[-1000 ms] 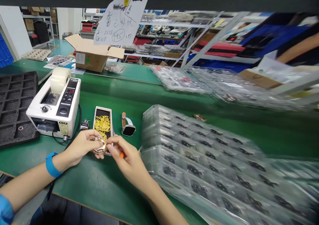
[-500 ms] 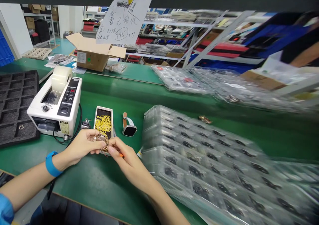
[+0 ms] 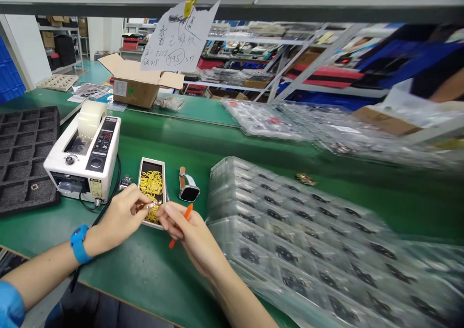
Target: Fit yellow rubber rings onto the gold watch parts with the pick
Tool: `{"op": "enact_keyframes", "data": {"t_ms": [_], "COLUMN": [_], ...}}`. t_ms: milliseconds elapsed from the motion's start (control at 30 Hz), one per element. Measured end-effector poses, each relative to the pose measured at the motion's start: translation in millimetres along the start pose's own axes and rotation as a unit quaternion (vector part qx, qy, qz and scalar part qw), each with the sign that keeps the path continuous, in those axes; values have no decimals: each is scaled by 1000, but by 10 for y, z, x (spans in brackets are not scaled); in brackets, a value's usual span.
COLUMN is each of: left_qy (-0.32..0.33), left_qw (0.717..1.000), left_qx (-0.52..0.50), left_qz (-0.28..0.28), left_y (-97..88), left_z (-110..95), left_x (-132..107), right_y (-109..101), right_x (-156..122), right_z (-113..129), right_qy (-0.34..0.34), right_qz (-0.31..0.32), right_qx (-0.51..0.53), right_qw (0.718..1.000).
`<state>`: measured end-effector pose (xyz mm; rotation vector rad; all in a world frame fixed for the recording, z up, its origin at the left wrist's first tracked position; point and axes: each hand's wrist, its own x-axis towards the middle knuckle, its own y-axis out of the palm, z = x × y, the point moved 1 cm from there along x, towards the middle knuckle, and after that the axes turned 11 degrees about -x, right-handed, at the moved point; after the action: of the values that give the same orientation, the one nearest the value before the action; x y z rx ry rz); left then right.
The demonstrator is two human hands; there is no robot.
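My left hand is closed on a small rose-gold metal piece, mostly hidden by the fingers. My right hand faces it with pinched fingertips, and a slim orange stick slants through its grip. Whether the right fingertips touch the metal piece, I cannot tell. Beneath both hands is a narrow white box with a dark inside, holding yellow rings that look like rubber bands. A square-faced watch with a pale blue and brown strap lies just right of the box.
A white tape dispenser stands at left, beside a black foam tray. Near the box is a small tally counter. Stacked clear plastic trays with dark parts fill the right. Behind sits an open carton; a handwritten paper hangs above.
Both hands have turned: the ring-like metal piece, plainly seen before, is now mostly covered by the left fingers. The orange stick has swung up into fuller view. The camera has shifted slightly.
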<state>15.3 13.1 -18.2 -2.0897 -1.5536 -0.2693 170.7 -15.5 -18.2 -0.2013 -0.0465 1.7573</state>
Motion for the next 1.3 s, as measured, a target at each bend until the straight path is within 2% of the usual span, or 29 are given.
{"op": "enact_keyframes", "data": {"t_ms": [100, 200, 267, 333, 367, 433, 500, 533, 600, 633, 733, 767, 833, 900, 967, 1033, 1100, 1167, 1300], "left_qy": [134, 142, 121, 79, 36, -99, -235, -275, -292, -282, -236, -208, -131, -58, -30, -32, -28, -29, -95], "left_qw": [979, 959, 962, 979, 989, 991, 946, 915, 872, 865, 876, 890, 937, 979, 986, 979, 985, 996, 987], "left_qx": [136, 204, 210, 179, 144, 30, -108, -167, -243, -259, -262, -243, -156, -4, 133, 196, 168, 80, -81], "left_qz": [72, 136, 127, 64, 18, -89, -198, -245, -308, -324, -329, -325, -286, -197, -100, -52, -41, -15, 99], "left_y": [-10, 7, 8, -37, -89, -253, -480, -603, -833, -926, -1072, -1085, -1078, -1050, -1019, -982, -902, -747, -325], "left_z": [3, -48, -111, -170, -185, -172, -117, -87, -51, -51, -148, -213, -377, -544, -667, -737, -762, -735, -548], "left_x": [-29, -42, -85, -185, -258, -432, -598, -655, -690, -670, -515, -450, -319, -196, -88, 8, 91, 155, 201], "right_y": [35, 57, 46, 11, -11, -50, -63, -59, -36, -25, -14, -21, -47, -75, -92, -93, -82, -66, -59], "right_x": [10, 17, 12, -1, -10, -32, -50, -57, -63, -64, -55, -49, -33, -19, -11, -10, -10, -5, 14], "right_z": [14, -1, -12, -13, -7, 11, 33, 43, 60, 66, 67, 61, 38, 13, -1, 3, 18, 32, 36], "right_qy": [35, 55, 47, 20, 3, -29, -48, -54, -66, -71, -81, -81, -84, -90, -92, -85, -63, -34, -7], "right_qz": [40, 55, 47, 8, -25, -97, -143, -150, -149, -148, -144, -142, -134, -117, -92, -71, -50, -29, -13], "right_qx": [112, 157, 141, 83, 43, -39, -93, -108, -121, -122, -121, -117, -105, -88, -64, -26, 21, 73, 156], "right_qw": [992, 985, 988, 996, 999, 994, 984, 981, 979, 979, 979, 980, 982, 985, 989, 993, 997, 996, 988]}}
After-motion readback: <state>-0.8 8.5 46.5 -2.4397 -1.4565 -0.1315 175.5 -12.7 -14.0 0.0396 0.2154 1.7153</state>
